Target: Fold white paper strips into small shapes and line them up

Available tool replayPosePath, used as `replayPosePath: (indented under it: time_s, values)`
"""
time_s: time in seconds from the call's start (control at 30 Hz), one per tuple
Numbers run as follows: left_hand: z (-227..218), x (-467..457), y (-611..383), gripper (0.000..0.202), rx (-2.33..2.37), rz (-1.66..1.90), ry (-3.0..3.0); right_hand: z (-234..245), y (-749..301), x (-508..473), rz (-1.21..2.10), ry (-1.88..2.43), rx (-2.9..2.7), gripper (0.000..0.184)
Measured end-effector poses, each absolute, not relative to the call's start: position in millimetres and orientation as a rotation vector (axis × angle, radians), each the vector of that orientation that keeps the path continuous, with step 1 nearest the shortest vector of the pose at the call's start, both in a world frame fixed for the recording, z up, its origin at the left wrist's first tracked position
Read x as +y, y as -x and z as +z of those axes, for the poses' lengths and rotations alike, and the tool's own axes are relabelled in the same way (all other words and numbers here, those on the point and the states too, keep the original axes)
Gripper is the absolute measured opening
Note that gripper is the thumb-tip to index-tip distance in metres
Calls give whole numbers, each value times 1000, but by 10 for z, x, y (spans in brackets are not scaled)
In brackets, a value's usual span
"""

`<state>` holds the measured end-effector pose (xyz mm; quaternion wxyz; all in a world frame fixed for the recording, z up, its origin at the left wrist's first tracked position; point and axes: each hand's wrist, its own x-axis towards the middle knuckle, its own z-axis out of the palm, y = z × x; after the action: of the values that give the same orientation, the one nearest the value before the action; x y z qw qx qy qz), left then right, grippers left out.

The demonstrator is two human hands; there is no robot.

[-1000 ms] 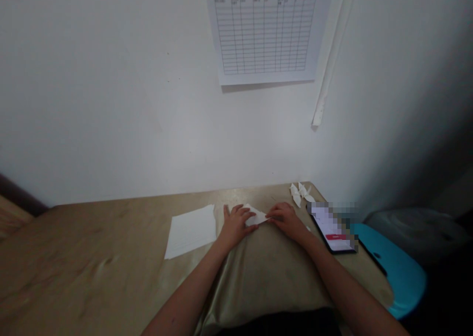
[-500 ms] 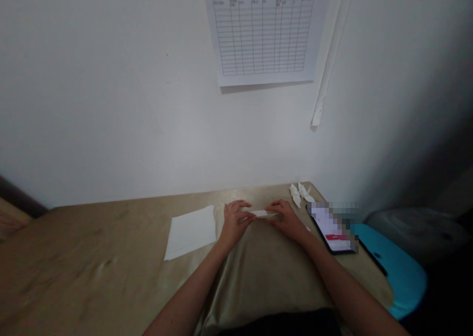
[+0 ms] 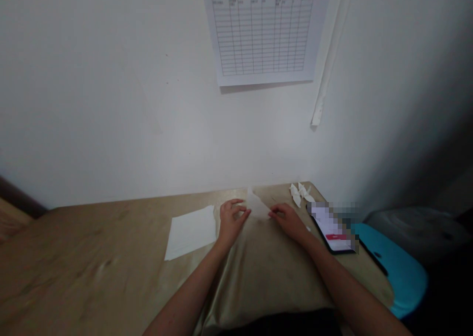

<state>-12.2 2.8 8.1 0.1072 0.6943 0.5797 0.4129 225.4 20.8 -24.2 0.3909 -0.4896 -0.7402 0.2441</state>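
A small piece of white paper (image 3: 257,207) is held up between my two hands, roughly triangular in outline with a point at the upper left. My left hand (image 3: 232,218) pinches its lower left edge between thumb and finger. On the other side, my right hand (image 3: 287,218) grips the lower right corner with its fingertips. Whether the paper has creases is too blurred to tell. To the left of my left hand lies a stack of white paper sheets (image 3: 191,232), flat on the cloth.
Folded white paper pieces (image 3: 301,193) sit at the table's back right corner. Near them lies a phone or tablet (image 3: 332,232), its screen partly pixelated. A brownish cloth (image 3: 121,257) covers the table. Beyond the right edge is a blue stool (image 3: 402,267). A printed chart (image 3: 264,35) hangs on the wall.
The paper was a narrow flat strip between my hands; now it stands opened into a wider, pointed shape. My hands have shifted only slightly.
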Motion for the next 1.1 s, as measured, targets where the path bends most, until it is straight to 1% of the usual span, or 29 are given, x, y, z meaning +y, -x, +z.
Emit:
replayPosePath:
  time_s: [0.13, 0.3, 0.5, 0.73, 0.9, 1.0, 1.1]
  values:
    - [48, 49, 119, 11, 1765, 1158, -2062, -227, -2245, 212, 666, 1231, -1773, 22]
    - [-52, 59, 92, 14, 1898, 904, -2111, -256, -2251, 216, 585, 1271, -1825, 33]
    - [-93, 17, 63, 16, 1976, 696, -2105, -242, -2217, 147, 442, 1339, -2047, 29]
    - [-57, -3, 98, 25, 1981, 669, -2118, -229, -2217, 112, 411, 1287, -2119, 28]
    - [-49, 6, 127, 15, 1929, 634, -2133, -224, -2210, 85, 493, 1218, -2216, 39]
    - [-30, 21, 144, 10, 1933, 630, -2118, -213, -2200, 68, 523, 1244, -2215, 38]
    - [-22, 38, 167, 11, 1936, 638, -2118, -198, -2190, 55, 532, 1263, -2207, 37]
